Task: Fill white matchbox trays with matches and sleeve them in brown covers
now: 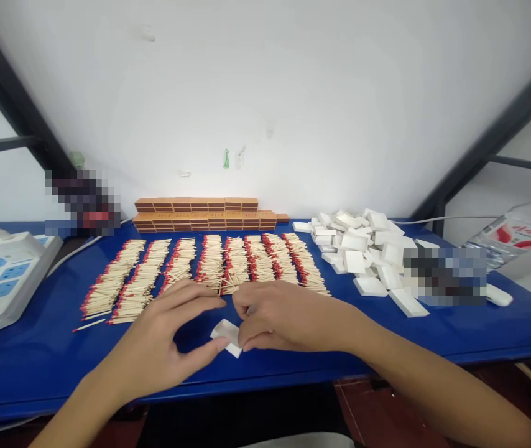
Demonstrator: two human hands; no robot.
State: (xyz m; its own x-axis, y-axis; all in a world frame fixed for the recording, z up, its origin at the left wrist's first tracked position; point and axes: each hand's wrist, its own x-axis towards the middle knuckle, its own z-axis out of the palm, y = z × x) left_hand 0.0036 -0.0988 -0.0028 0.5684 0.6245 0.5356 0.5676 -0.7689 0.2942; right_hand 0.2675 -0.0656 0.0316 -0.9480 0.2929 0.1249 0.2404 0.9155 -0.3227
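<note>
A small white matchbox tray (224, 330) lies tilted between my hands, close to the front edge of the blue table. My right hand (284, 317) is closed, its curled fingers pinching the tray's right end. My left hand (172, 336) is open, with index finger and thumb apart; the thumb tip touches the tray's near left edge. Just beyond my hands, red-tipped matches (235, 261) lie in several long rows, and my hands cover the near ends of some of them. Whether any match is inside my right fingers is hidden.
Orange-brown matchboxes (191, 221) are stacked along the wall. A heap of white trays (354, 242) sits at the right, beside a blurred patch. A white power strip (2, 274) stands at the left. At the far right is a clear plastic bottle (521, 230).
</note>
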